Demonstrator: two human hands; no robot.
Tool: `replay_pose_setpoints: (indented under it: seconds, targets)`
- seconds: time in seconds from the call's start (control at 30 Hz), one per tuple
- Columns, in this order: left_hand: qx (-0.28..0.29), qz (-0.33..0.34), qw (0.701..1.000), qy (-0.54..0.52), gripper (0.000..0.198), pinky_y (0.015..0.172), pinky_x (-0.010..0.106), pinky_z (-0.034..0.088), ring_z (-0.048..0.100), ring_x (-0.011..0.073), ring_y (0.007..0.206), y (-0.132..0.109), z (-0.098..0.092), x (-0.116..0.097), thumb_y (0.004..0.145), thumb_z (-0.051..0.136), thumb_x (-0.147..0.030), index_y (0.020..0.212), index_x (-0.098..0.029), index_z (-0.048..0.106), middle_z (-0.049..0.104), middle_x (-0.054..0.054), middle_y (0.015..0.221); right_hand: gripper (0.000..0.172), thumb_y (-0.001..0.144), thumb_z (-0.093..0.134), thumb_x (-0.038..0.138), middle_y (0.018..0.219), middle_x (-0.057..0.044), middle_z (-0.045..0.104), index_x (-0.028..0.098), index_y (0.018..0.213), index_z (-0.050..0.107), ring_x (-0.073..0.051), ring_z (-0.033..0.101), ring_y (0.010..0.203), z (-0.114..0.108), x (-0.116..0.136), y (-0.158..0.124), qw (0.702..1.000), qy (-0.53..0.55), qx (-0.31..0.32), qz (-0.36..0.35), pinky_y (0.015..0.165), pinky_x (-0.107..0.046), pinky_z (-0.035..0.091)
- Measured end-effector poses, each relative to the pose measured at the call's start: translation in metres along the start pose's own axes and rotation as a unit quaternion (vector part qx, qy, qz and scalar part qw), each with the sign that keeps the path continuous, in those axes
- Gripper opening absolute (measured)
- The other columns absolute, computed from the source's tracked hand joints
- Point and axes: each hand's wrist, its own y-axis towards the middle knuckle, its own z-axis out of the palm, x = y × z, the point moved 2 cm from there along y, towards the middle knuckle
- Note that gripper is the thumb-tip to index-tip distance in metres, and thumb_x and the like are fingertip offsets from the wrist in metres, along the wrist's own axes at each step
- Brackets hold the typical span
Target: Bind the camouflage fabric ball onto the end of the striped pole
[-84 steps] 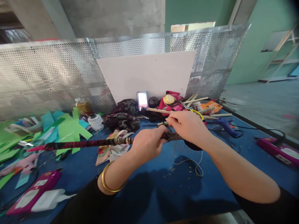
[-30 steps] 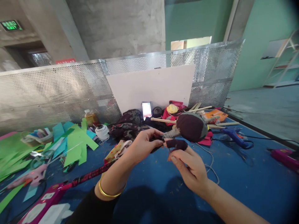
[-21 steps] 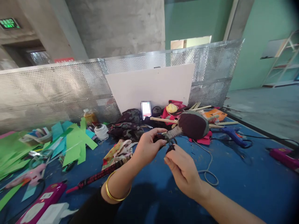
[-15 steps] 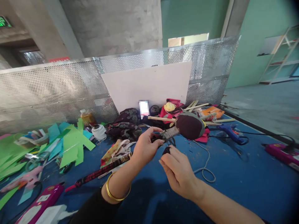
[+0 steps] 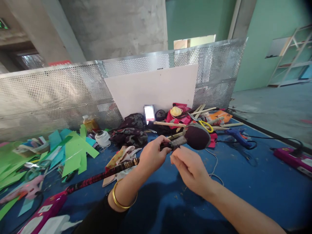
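Note:
My left hand is closed around a stick wrapped in dark and red material, just below its padded head. The round head is covered in dark cloth, and grey thread binds its neck. Close against that neck is my right hand, its fingers pinched together. A bit of dark cord shows by those fingers, though most of what they hold is hidden. The stick's lower end reaches left to a purple power strip.
Patterned scraps, dark cloth and a white thread spool lie behind my left arm. Green paper strips cover the left. Yellow-handled scissors, wooden sticks and a blue glue gun are at the right.
My right hand has moved up against the bound neck, hiding the dark bundle seen at its fingers. The padded head has shifted slightly down and left, uncovering the scissors.

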Motion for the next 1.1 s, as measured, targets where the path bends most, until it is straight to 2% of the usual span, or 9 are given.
replay_pose_setpoints:
  seconds: [0.13, 0.3, 0.5, 0.63, 0.87, 1.1]
  targets:
    - [0.013, 0.027, 0.998, 0.049, 0.016, 0.072, 0.026, 0.043, 0.062, 0.0179, 0.084, -0.003, -0.004, -0.008, 0.077, 0.056, -0.021, 0.092, -0.023, 0.061, 0.069, -0.001, 0.091, 0.028, 0.093, 0.038, 0.027, 0.066, 0.0, 0.053, 0.019, 0.069, 0.05, -0.013, 0.049, 0.063, -0.023, 0.0, 0.025, 0.993, 0.044, 0.006, 0.114, 0.059, -0.024, 0.038]
    - [0.036, 0.047, 0.992, 0.112, 0.019, 0.061, 0.025, 0.039, 0.063, 0.0191, 0.078, -0.007, -0.004, -0.013, 0.078, 0.056, -0.022, 0.096, -0.025, 0.06, 0.069, -0.001, 0.086, 0.024, 0.087, 0.047, 0.025, 0.059, 0.002, 0.055, 0.019, 0.065, 0.054, -0.012, 0.048, 0.057, -0.035, 0.003, 0.047, 0.984, -0.06, 0.041, 0.165, 0.054, -0.024, 0.032]
    - [0.041, 0.057, 0.987, 0.147, 0.024, 0.06, 0.026, 0.039, 0.066, 0.022, 0.083, -0.009, -0.005, -0.014, 0.08, 0.054, -0.024, 0.103, -0.026, 0.057, 0.071, -0.001, 0.091, 0.026, 0.085, 0.047, 0.025, 0.057, 0.002, 0.055, 0.019, 0.061, 0.055, -0.013, 0.046, 0.055, -0.03, -0.005, 0.059, 0.976, -0.118, 0.034, 0.177, 0.053, -0.025, 0.031]
    - [0.04, 0.076, 0.976, 0.202, 0.021, 0.057, 0.028, 0.036, 0.067, 0.0251, 0.083, -0.01, -0.004, -0.013, 0.08, 0.054, -0.026, 0.101, -0.026, 0.057, 0.072, -0.001, 0.089, 0.028, 0.084, 0.048, 0.026, 0.059, 0.0, 0.058, 0.019, 0.059, 0.057, -0.013, 0.047, 0.055, -0.026, -0.015, 0.064, 0.973, -0.138, 0.051, 0.177, 0.054, -0.025, 0.031]
    - [0.031, 0.098, 0.968, 0.228, 0.017, 0.056, 0.028, 0.035, 0.067, 0.024, 0.082, -0.011, -0.002, -0.013, 0.082, 0.052, -0.027, 0.098, -0.025, 0.056, 0.071, -0.001, 0.088, 0.027, 0.085, 0.048, 0.026, 0.06, 0.001, 0.06, 0.019, 0.062, 0.058, -0.014, 0.052, 0.059, -0.029, -0.015, 0.065, 0.969, -0.151, 0.052, 0.191, 0.055, -0.025, 0.032]
    - [0.049, 0.127, 0.958, 0.252, 0.015, 0.056, 0.027, 0.035, 0.067, 0.0219, 0.078, -0.013, 0.001, -0.014, 0.082, 0.052, -0.023, 0.097, -0.026, 0.055, 0.071, -0.003, 0.084, 0.024, 0.088, 0.046, 0.023, 0.076, -0.003, 0.068, 0.019, 0.072, 0.063, -0.017, 0.06, 0.073, -0.027, -0.022, 0.07, 0.937, -0.295, 0.098, 0.161, 0.059, -0.026, 0.033]
